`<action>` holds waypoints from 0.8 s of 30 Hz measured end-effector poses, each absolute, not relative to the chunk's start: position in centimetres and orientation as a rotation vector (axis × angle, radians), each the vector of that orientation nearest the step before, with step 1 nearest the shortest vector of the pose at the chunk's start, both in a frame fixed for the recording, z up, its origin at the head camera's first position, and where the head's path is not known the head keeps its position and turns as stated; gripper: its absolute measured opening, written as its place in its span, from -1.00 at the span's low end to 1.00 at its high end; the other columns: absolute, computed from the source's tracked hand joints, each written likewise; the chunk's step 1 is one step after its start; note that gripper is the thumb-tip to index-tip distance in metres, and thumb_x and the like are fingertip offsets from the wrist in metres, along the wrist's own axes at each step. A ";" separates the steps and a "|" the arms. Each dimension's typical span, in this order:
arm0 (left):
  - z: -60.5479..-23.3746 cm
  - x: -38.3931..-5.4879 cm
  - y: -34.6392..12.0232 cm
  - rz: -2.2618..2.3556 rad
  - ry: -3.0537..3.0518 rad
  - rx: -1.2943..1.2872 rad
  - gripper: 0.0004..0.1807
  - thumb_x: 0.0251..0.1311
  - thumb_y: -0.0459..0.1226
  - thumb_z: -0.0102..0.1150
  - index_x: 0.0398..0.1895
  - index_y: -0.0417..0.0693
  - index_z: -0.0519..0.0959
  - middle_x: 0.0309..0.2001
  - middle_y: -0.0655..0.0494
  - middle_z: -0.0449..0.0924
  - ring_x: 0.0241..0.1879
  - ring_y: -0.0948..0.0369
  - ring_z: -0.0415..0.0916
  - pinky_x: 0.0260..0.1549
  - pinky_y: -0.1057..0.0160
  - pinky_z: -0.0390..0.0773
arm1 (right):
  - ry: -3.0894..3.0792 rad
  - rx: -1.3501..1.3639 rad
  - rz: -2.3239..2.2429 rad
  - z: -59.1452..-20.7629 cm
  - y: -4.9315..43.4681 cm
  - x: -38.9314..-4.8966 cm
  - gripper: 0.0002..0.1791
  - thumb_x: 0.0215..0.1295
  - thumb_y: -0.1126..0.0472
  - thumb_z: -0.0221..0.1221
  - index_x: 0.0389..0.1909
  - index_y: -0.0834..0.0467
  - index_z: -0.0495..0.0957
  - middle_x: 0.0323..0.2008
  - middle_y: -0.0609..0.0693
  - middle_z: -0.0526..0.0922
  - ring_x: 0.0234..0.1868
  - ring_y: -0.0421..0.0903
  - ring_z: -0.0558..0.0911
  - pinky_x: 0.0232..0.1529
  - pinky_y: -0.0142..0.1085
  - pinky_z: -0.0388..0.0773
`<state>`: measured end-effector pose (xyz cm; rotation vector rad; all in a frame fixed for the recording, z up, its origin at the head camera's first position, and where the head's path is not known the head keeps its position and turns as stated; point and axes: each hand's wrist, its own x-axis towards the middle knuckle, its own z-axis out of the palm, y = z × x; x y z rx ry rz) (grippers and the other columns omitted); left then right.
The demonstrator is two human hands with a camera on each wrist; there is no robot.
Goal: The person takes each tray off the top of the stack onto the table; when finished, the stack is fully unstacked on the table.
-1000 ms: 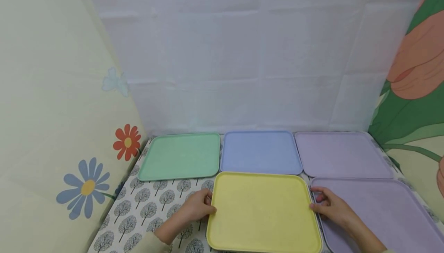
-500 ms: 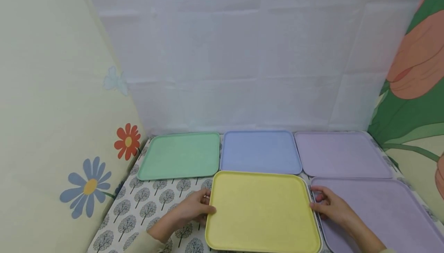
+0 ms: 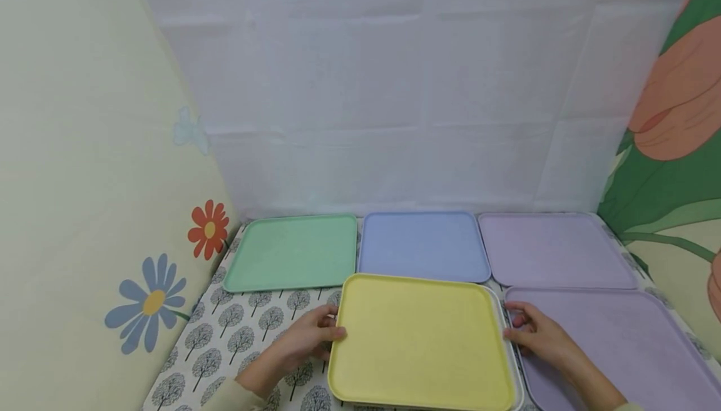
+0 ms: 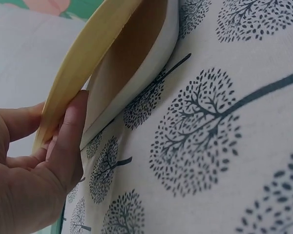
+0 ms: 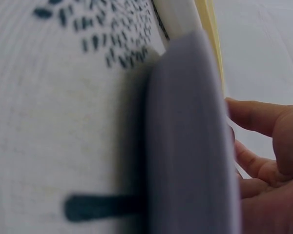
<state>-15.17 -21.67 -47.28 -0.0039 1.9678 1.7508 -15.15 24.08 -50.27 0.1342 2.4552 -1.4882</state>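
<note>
A yellow tray [image 3: 419, 342] lies over a white tray [image 3: 511, 355], whose rim shows along the right side. My left hand [image 3: 310, 338] pinches the yellow tray's left edge, thumb on top and fingers below. In the left wrist view that yellow edge [image 4: 75, 68] stands raised above the white rim [image 4: 158, 61], with a gap between them. My right hand [image 3: 541, 339] holds the white tray's right edge, its thumb on the rim. A purple tray's side [image 5: 190, 136] hides part of this hand [image 5: 268, 151] in the right wrist view.
Along the back wall stand a green tray [image 3: 293, 253], a blue tray [image 3: 424, 247] and a purple tray [image 3: 554, 250]. Another purple tray [image 3: 614, 348] lies under my right forearm. Tree-patterned cloth [image 3: 225, 342] covers the table at the left.
My left hand has moved slightly left with the yellow tray, whose left side has risen. More of the white tray's rim now shows at the right. My right hand has stayed in place.
</note>
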 end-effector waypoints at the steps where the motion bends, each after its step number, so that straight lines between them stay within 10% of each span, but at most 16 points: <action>1: -47.3 -15.2 -21.8 1.763 1.962 -0.006 -0.38 0.28 -0.34 0.27 0.32 -0.43 0.29 -0.10 -0.16 0.56 -0.27 0.05 0.69 -0.23 -0.01 0.79 | 2.454 0.128 -1.492 -50.3 24.1 -15.1 -0.25 0.22 0.25 0.37 0.40 0.30 0.31 -0.14 0.12 0.48 -0.34 -0.10 0.50 -0.43 -0.31 0.61; 24: -46.7 -15.2 -28.1 1.790 1.940 0.016 -0.27 0.44 -0.25 0.14 0.48 -0.47 0.09 -0.04 -0.06 0.61 -0.12 0.05 0.68 -0.11 -0.08 0.76 | 2.438 0.127 -1.509 -50.2 24.0 -15.1 -0.26 0.24 0.26 0.34 0.39 0.33 0.29 -0.14 0.11 0.47 -0.35 -0.12 0.51 -0.42 -0.31 0.64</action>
